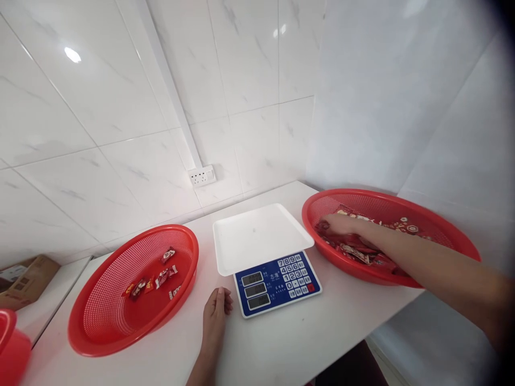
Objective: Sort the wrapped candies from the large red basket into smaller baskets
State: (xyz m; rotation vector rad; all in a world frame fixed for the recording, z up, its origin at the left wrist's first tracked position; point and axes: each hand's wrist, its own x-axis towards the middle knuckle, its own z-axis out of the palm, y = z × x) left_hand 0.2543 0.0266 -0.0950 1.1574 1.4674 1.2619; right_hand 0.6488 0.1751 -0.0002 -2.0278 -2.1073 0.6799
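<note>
My left hand (217,306) rests on the white table just left of the scale, its fingers curled in and nothing visible in them. Inside the right red basket (386,195), my right hand (340,224) reaches down at the near left side. Its fingers are bent round a dark red snack packet (323,225), partly hidden and a little blurred. Red and cream wrapped snack packets (358,253) lie beneath that hand and forearm. Between the two baskets stands a digital scale (277,284) with a blue keypad; its white weighing tray (261,236) bears nothing.
A left red basket (96,343) tilts toward me with several wrapped packets (164,276) in it. Part of another red container (14,348) shows at the lower left, with a cardboard box (34,284) behind. A power socket (202,176) is on the tiled wall.
</note>
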